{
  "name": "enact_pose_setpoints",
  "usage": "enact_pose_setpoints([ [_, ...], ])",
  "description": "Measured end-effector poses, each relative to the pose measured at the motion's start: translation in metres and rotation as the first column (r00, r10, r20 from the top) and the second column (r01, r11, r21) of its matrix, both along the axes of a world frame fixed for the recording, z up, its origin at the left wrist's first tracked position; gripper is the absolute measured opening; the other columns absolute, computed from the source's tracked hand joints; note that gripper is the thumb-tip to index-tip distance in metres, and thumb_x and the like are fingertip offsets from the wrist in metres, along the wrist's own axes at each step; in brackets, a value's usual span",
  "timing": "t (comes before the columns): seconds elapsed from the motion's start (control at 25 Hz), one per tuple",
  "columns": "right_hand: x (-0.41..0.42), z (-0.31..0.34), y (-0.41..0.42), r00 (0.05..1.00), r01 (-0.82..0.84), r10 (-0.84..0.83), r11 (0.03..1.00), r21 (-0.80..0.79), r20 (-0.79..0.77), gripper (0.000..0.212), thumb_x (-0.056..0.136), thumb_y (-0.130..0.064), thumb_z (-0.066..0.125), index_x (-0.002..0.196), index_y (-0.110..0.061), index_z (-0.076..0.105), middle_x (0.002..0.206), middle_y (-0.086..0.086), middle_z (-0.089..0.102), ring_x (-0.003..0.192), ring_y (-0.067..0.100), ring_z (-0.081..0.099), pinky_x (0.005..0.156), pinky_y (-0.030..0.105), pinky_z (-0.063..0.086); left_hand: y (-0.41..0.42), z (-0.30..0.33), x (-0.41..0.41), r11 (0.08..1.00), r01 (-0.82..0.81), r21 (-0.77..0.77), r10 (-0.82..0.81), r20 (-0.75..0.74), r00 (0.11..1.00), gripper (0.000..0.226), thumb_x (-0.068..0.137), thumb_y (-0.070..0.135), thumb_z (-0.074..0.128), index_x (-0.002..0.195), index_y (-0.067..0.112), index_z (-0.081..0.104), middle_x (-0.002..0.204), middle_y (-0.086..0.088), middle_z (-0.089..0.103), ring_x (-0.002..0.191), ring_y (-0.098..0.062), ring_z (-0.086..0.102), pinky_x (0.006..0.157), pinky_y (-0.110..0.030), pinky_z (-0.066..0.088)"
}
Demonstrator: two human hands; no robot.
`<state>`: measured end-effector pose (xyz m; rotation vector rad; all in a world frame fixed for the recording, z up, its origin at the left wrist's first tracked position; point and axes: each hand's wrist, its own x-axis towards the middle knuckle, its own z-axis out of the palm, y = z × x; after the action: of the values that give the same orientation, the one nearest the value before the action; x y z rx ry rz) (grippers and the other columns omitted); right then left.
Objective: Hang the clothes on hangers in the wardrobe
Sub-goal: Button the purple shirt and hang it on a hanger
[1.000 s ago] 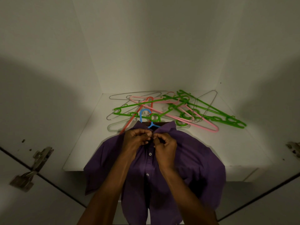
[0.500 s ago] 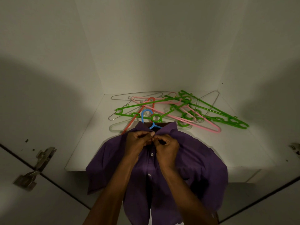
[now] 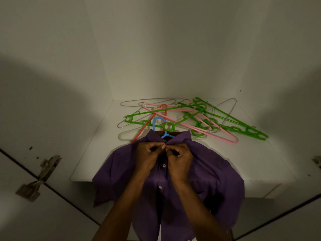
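Nearest you, the purple short-sleeved button-up shirt (image 3: 205, 174) lies front-up on the white wardrobe shelf (image 3: 97, 150), its lower half draped over the shelf's front edge toward you. That placement gives you a flat surface under the collar, so both hands can work without carrying the garment's weight.

Your left hand (image 3: 147, 156) and right hand (image 3: 180, 159) meet at the top of the placket, just below the collar. Each grip is clenched on the shirt, fingertips pinching the fabric edges together at what looks like the top button. My reading is that you are fastening it so the shirt will not slide off once hung. Two lower buttons show below your hands; whether they are done up is hard to tell.

Just beyond the collar, the blue plastic hanger (image 3: 159, 125) sticks out of the neck opening, hook pointing away from you, so it is already threaded inside the shirt.

Farther back from the shirt lies a loose pile of spare hangers: green plastic hangers (image 3: 231, 122), a pink plastic hanger (image 3: 199, 126), a red plastic hanger (image 3: 147, 126) and thin grey wire hangers (image 3: 147, 101). They sit within reach for the next garments.
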<state>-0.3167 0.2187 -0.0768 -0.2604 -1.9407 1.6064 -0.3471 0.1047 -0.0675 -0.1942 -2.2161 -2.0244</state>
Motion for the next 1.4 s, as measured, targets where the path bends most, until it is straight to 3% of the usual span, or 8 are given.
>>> enact_pose_setpoints([
  [0.12, 0.002, 0.002, -0.001, 1.0, 0.021, -0.021, 1.0, -0.001, 0.005, 0.022, 0.079, 0.002, 0.079, 0.087, -0.018, 0.083, 0.089, -0.008, 0.07, 0.079, 0.004, 0.069, 0.072, 0.019, 0.057, 0.004, -0.001, -0.002, 0.999, -0.034, -0.019, 0.034, 0.033, 0.999, 0.013, 0.09, -0.001, 0.072, 0.098, 0.004, 0.08, 0.089, -0.005, 0.079, 0.086, -0.021, 0.077, 0.083, -0.033, 0.061],
  [0.32, 0.001, 0.002, 0.003, 1.0, 0.006, -0.006, 1.0, -0.009, 0.017, 0.021, 0.077, 0.001, 0.082, 0.085, -0.019, 0.083, 0.083, -0.009, 0.075, 0.077, 0.005, 0.071, 0.074, 0.028, 0.06, -0.001, -0.001, -0.009, 0.997, 0.059, -0.049, -0.053, 0.108, 0.993, 0.015, 0.094, 0.003, 0.069, 0.089, 0.013, 0.079, 0.085, -0.007, 0.079, 0.083, -0.023, 0.075, 0.082, -0.038, 0.061],
  [0.56, 0.0, 0.004, 0.008, 0.995, -0.082, 0.092, 0.967, -0.243, 0.032, 0.016, 0.077, -0.001, 0.085, 0.086, -0.013, 0.082, 0.08, -0.001, 0.078, 0.076, 0.018, 0.076, 0.074, 0.037, 0.062, -0.005, 0.009, -0.013, 0.976, 0.182, -0.119, -0.151, 0.235, 0.96, 0.015, 0.101, 0.011, 0.061, 0.096, 0.01, 0.075, 0.087, -0.005, 0.077, 0.077, -0.013, 0.069, 0.07, -0.025, 0.056],
  [0.84, 0.003, 0.008, 0.006, 0.994, -0.095, 0.103, 0.963, -0.254, 0.019, 0.018, 0.077, 0.007, 0.08, 0.081, -0.01, 0.081, 0.077, 0.0, 0.078, 0.073, 0.017, 0.075, 0.07, 0.03, 0.06, -0.014, 0.02, -0.02, 0.912, 0.37, -0.178, -0.296, 0.34, 0.893, 0.022, 0.104, 0.013, 0.055, 0.094, 0.013, 0.074, 0.087, -0.005, 0.071, 0.078, -0.013, 0.061, 0.067, -0.018, 0.05],
  [1.04, 0.004, 0.011, 0.009, 0.989, -0.14, 0.149, 0.944, -0.298, 0.009, 0.017, 0.079, 0.008, 0.079, 0.081, -0.008, 0.08, 0.078, 0.004, 0.078, 0.075, 0.023, 0.075, 0.073, 0.034, 0.062, -0.014, 0.013, -0.017, 0.935, 0.286, -0.212, -0.22, 0.286, 0.933, 0.019, 0.104, 0.018, 0.056, 0.1, 0.013, 0.074, 0.081, -0.004, 0.071, 0.071, -0.014, 0.06, 0.068, -0.024, 0.049],
  [1.24, 0.001, 0.01, 0.008, 0.992, -0.105, 0.119, 0.962, -0.254, 0.043, 0.018, 0.082, 0.005, 0.076, 0.078, -0.013, 0.079, 0.075, 0.002, 0.077, 0.072, 0.022, 0.074, 0.07, 0.038, 0.062, -0.004, 0.006, -0.007, 0.97, 0.087, -0.226, -0.047, 0.176, 0.983, 0.007, 0.1, 0.016, 0.063, 0.097, 0.018, 0.069, 0.081, -0.002, 0.076, 0.068, -0.015, 0.07, 0.063, -0.027, 0.054],
  [1.32, 0.0, 0.01, 0.008, 0.991, -0.098, 0.117, 0.965, -0.245, 0.065, 0.017, 0.081, 0.004, 0.077, 0.077, -0.012, 0.078, 0.074, 0.003, 0.076, 0.071, 0.022, 0.074, 0.069, 0.04, 0.062, -0.003, 0.007, -0.007, 0.98, 0.066, -0.19, -0.029, 0.191, 0.981, 0.001, 0.097, 0.013, 0.068, 0.097, 0.014, 0.068, 0.085, -0.006, 0.077, 0.069, -0.02, 0.074, 0.06, -0.029, 0.056],
  [1.4, 0.0, 0.01, 0.009, 0.989, -0.094, 0.117, 0.969, -0.228, 0.092, 0.017, 0.08, 0.005, 0.078, 0.075, -0.012, 0.077, 0.074, 0.002, 0.076, 0.071, 0.022, 0.073, 0.07, 0.042, 0.063, -0.004, 0.012, -0.007, 0.995, 0.05, -0.087, -0.027, 0.243, 0.97, 0.009, 0.092, 0.006, 0.073, 0.098, 0.007, 0.066, 0.088, -0.015, 0.076, 0.065, -0.022, 0.074, 0.053, -0.029, 0.055],
])
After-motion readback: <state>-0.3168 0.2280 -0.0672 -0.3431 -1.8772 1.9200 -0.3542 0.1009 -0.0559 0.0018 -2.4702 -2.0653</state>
